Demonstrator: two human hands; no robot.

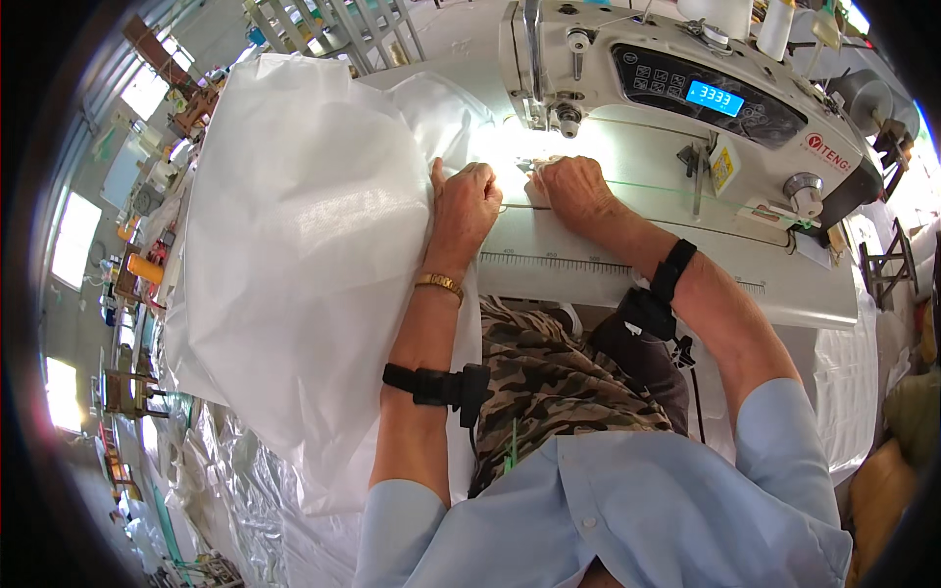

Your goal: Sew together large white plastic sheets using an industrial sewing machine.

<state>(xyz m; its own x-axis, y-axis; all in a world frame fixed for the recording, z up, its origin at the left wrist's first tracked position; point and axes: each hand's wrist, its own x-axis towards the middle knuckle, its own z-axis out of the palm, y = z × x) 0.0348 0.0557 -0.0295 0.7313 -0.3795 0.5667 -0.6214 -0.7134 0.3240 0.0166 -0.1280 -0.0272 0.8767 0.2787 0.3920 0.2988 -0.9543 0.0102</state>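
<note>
A large white plastic-like sheet (304,216) spreads over the left of the table and hangs down at the front. My left hand (467,211) lies at the sheet's right edge, its fingers curled closed on the material. Under the sewing machine (686,88), just before the brightly lit needle area, my right hand (576,191) is closed, fingertips pressed together. Glare and the fingers hide what it pinches. Beside its fingertips, small metal parts (526,165) show on the machine bed. The two hands are a short way apart.
A ruler strip (559,261) runs along the table's (686,289) front. The machine carries a lit blue display (715,98), and white thread cones (776,29) stand behind it. Crumpled clear plastic (235,480) lies at lower left. A metal rack (333,27) stands at the back.
</note>
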